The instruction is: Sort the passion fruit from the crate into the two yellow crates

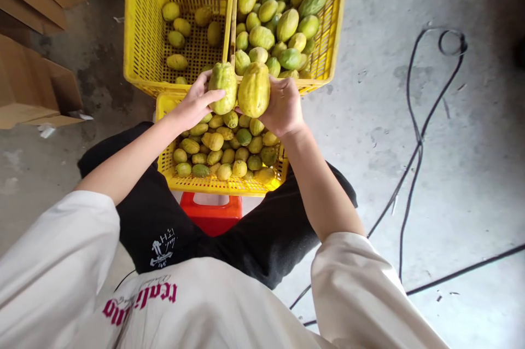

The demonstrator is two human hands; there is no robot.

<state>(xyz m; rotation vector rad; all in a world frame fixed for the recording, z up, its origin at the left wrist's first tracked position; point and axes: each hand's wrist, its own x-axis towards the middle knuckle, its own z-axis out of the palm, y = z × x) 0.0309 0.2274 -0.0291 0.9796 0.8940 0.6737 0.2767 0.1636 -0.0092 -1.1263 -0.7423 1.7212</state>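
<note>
My left hand [194,100] is closed around a yellow-green, oblong, ribbed fruit [223,86], thumb across its near side. In my right hand [284,105] is a yellower fruit [254,92] of the same kind, gripped from its right side; some of those fingers are hidden. The two fruits stand side by side, close together, over the near edge of the far crates. Below them, a yellow plastic crate [221,189] between my knees holds many similar smaller-looking fruits [215,141].
Ahead stand a left yellow crate [141,26] with several fruits on its bottom and a right yellow crate [334,21] heaped with fruit. A red stool [213,217] shows between my legs. Cardboard boxes [28,78] stand left; a black cable [419,141] lies looped on the concrete floor.
</note>
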